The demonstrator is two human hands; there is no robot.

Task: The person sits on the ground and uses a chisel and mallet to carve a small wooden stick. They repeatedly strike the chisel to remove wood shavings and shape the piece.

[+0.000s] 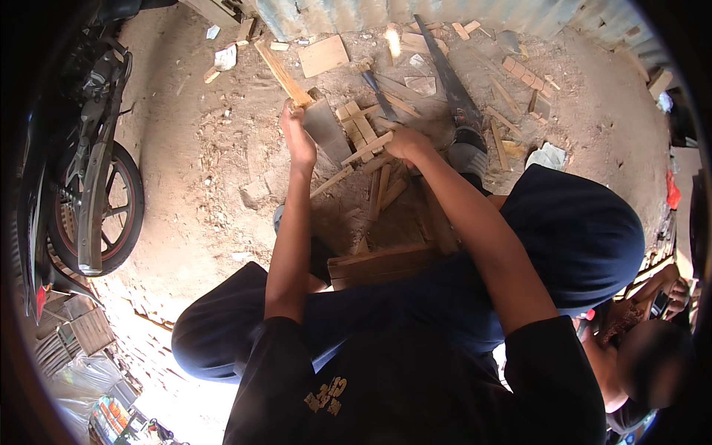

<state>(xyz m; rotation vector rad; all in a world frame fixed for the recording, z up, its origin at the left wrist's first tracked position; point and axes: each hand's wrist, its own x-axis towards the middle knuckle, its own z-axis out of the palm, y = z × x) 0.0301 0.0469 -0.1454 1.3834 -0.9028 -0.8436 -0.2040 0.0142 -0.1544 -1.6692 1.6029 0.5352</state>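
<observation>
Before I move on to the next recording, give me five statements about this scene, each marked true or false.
1. The left hand is at the near end of a pale wooden piece. True.
2. The right hand is empty. False: it holds a thin wooden stick.
3. A motorcycle stands on the person's right. False: it stands on the left.
4. A dark tapering blade lies beyond the right hand. True.
5. Both forearms are covered by sleeves. False: both are bare.

Wood stick [366,149] in right hand [406,142]
</observation>
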